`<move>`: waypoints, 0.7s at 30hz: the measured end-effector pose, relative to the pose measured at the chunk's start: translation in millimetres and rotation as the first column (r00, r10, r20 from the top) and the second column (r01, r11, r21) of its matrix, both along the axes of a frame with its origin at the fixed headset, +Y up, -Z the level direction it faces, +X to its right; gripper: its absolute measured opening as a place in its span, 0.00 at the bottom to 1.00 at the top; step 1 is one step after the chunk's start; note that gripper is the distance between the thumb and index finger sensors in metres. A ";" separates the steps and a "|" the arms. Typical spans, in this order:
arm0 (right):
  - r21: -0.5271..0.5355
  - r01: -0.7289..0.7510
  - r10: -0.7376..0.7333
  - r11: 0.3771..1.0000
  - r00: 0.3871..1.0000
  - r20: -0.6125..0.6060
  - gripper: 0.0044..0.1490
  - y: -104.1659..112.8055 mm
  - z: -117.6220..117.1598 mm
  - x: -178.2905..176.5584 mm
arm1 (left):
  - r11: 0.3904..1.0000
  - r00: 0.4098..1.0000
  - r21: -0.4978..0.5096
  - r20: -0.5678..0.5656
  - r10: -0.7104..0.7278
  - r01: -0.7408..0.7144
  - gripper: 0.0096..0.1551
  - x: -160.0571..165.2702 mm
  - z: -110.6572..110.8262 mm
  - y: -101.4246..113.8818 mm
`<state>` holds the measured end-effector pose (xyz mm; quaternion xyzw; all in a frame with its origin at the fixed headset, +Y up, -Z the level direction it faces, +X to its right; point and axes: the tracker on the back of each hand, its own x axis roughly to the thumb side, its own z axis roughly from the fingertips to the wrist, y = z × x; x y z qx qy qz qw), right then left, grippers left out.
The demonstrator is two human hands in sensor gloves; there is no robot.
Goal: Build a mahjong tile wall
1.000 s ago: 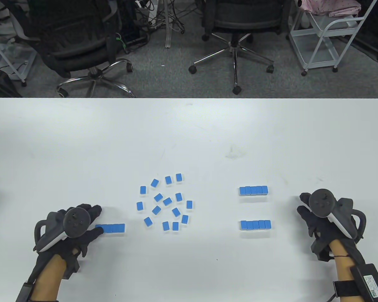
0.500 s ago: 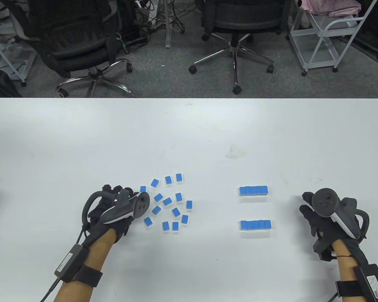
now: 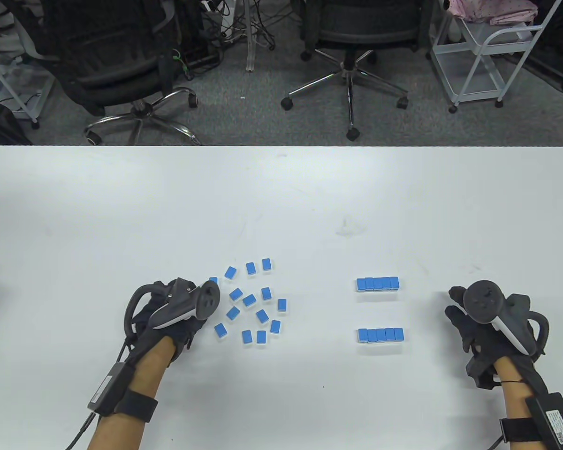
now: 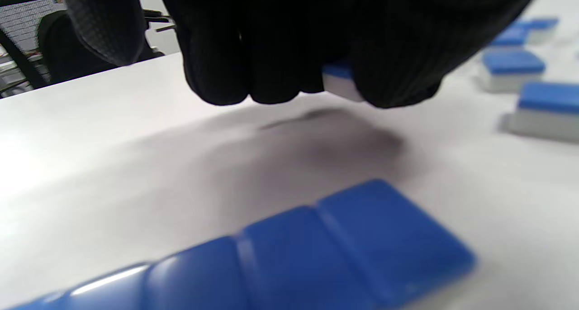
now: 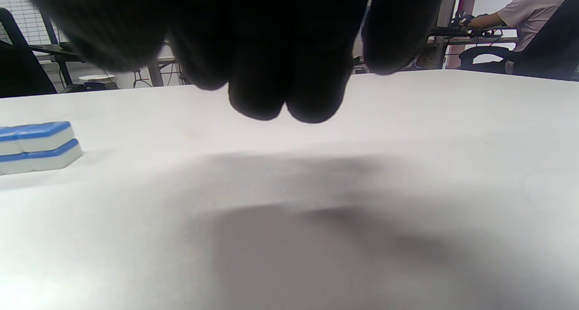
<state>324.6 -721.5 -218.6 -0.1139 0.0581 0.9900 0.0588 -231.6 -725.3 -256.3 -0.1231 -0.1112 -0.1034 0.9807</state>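
No containers anywhere on the white table [image 3: 281,197]; only blue-backed mahjong tiles lying straight on its surface. Loose tiles [image 3: 249,300] scattered face down left of centre, pointing every which way, some square to the table edge, some skewed. Two finished rows well to the right, the far row [image 3: 377,283] and the near row [image 3: 380,335], each with its long axis running left to right, parallel, apart from one another; seen from the right wrist as two tiers [image 5: 31,147], white sides under blue tops. Left hand [image 3: 173,311] at the left fringe of the scatter, fingers curled down and pinched on one tile [image 4: 341,79], held just clear of the tabletop. Short row [image 4: 289,255] of tiles side by side below the left wrist camera, hidden under the hand from above. Right hand [image 3: 485,318] right of both rows, near the table's right edge, fingers [image 5: 280,93] bunched together, hanging loosely above bare surface, holding nothing. Wide open tabletop beyond the tiles toward the far edge, and between scatter and rows.
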 end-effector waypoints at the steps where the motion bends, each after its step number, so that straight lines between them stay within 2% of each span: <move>1: -0.002 -0.002 0.002 1.000 1.000 -0.001 0.35 -0.3 -0.1 -0.3 | 0.999 0.999 0.012 -0.031 0.035 -0.035 0.33 -16.3 4.3 5.6; 4: -0.007 -0.006 0.006 1.000 1.000 -0.003 0.35 -0.7 -0.5 -0.9 | 0.991 0.984 0.029 -0.118 0.131 -0.129 0.33 -62.5 16.7 14.2; 6: -0.007 -0.003 0.003 1.000 1.000 -0.002 0.35 -0.6 -0.7 -0.8 | 0.968 0.948 0.023 -0.200 0.249 -0.250 0.33 -96.0 27.9 13.7; 10: -0.013 0.007 -0.006 1.000 1.000 0.005 0.35 -0.9 -1.1 -0.4 | 0.883 0.843 -0.022 -0.309 0.440 -0.469 0.33 -142.6 51.6 -4.5; 12: -0.016 0.010 -0.010 1.000 1.000 0.009 0.35 -1.0 -1.0 -0.4 | 0.870 0.831 -0.016 -0.307 0.465 -0.493 0.33 -150.4 59.5 -13.8; 16: -0.024 0.017 -0.017 1.000 1.000 0.017 0.35 -1.4 -0.1 -1.1 | 0.846 0.815 -0.031 -0.290 0.502 -0.532 0.33 -145.8 60.3 -13.6; 21: -0.026 0.011 -0.010 1.000 1.000 0.019 0.35 -1.7 -0.3 -1.3 | 0.895 0.878 -0.071 -0.242 0.414 -0.441 0.33 -130.9 58.3 -14.6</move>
